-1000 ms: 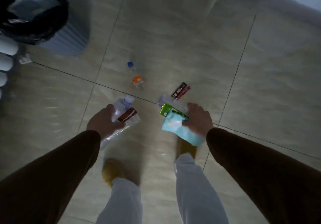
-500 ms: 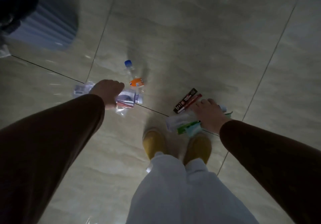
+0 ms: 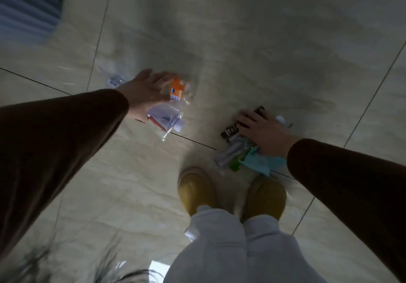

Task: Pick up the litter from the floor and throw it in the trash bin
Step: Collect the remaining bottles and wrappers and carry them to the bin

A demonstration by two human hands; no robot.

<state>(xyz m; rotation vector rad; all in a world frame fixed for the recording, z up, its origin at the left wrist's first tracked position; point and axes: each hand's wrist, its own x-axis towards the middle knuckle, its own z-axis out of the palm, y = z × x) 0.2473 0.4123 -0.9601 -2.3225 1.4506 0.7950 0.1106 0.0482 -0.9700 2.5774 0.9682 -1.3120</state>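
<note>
My left hand holds a clear plastic bottle with a red label under the palm, and its fingers rest on a small orange-labelled bottle lying on the floor. My right hand grips a bundle of litter: a green wrapper, a light blue packet and a clear bottle. Its fingers press on a black snack wrapper on the tile. The view is blurred.
The ribbed grey side of the trash bin shows at the top left corner. My two feet in yellow shoes stand close below the right hand. Beige floor tiles stretch ahead.
My left hand has moved forward onto the orange-labelled bottle, still holding the clear bottle. My right hand has slid over the black wrapper. The view has come closer to the floor.
</note>
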